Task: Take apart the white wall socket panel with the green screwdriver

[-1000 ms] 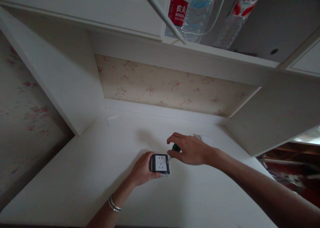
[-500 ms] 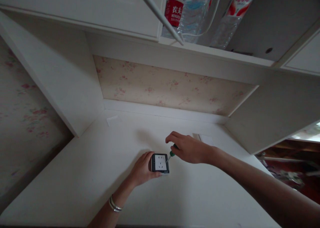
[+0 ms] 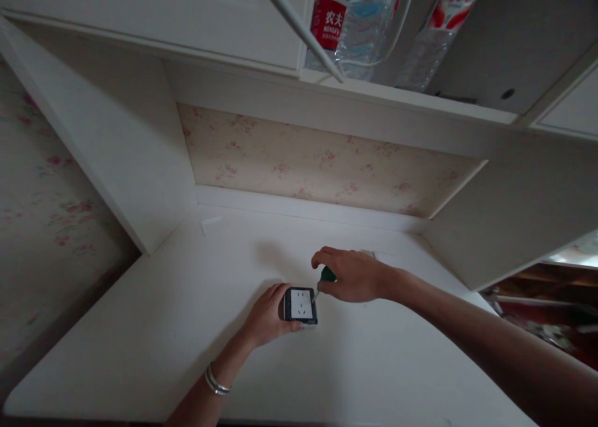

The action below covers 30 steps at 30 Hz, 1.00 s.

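Rolled a little since half a second ago, the screwdriver (image 3: 327, 275) now shows more green high up between the fingers of the right hand (image 3: 355, 274), while the socket (image 3: 301, 305) has hardly shifted. Those right fingers are closed loosely on the handle, thumb beneath, forefinger bent out past it; the thin shaft slants down to the right side of the socket's dark frame. Whether the tip sits in a slot is too small to tell. The left hand (image 3: 268, 318) is curved part open around the socket, fingers at its far left corner and thumb along its near side. The socket is about midway between the far and near edges of the table (image 3: 187, 327); I cannot tell if it rests flat or is held just clear.

My worry is the tip slipping: it comes in at a slant, so a hard push or twist could skid it over the white face or toward the left thumb. With the left hand gripping from one side, sideways force could also swing the socket round. Farther out, a white patch (image 3: 212, 226) near the table's far left corner and the bottles (image 3: 367, 28) overhead seem well out of harm's way
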Each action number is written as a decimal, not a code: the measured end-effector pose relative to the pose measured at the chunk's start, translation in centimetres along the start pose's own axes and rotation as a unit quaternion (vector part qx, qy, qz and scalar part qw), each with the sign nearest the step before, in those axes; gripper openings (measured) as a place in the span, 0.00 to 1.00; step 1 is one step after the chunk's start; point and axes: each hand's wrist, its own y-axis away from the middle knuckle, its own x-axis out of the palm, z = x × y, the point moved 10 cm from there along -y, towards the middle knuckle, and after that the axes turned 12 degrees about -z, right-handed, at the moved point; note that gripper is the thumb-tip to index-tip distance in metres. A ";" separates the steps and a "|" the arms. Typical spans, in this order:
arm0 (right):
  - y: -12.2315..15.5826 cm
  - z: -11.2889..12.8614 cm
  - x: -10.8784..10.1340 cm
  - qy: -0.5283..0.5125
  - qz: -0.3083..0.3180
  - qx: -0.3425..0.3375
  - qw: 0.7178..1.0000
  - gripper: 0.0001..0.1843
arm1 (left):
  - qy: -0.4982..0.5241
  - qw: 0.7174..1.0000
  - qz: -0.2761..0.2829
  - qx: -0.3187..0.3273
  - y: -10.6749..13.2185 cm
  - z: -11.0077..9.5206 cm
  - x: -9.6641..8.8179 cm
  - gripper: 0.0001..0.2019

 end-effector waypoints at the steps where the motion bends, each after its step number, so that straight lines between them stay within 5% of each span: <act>1: 0.0 -0.2 -0.1 0.007 -0.009 0.009 1.000 0.12 | 0.000 1.000 0.001 0.001 0.0 0.0 0.0 0.41; 6: 0.3 0.8 0.0 -0.032 -0.012 -0.049 0.998 0.14 | -0.003 1.000 -0.001 -0.007 0.0 0.4 0.1 0.42; 9: 0.5 0.3 0.1 -0.014 -0.013 -0.021 1.000 0.21 | -0.001 1.000 0.004 -0.006 0.0 0.3 0.2 0.42; 17: 0.1 0.4 -1.5 -0.006 -0.084 0.000 0.996 0.10 | -0.016 1.000 0.021 -0.016 0.4 1.5 0.8 0.50; 22: 0.1 1.4 -3.3 -0.039 -0.150 -0.023 0.988 0.09 | -0.001 1.000 0.020 0.003 0.2 0.6 0.4 0.45; 30: -0.6 3.2 -0.7 -0.038 -0.123 -0.059 0.990 0.08 | 0.002 1.000 -0.001 -0.003 0.1 0.4 0.2 0.43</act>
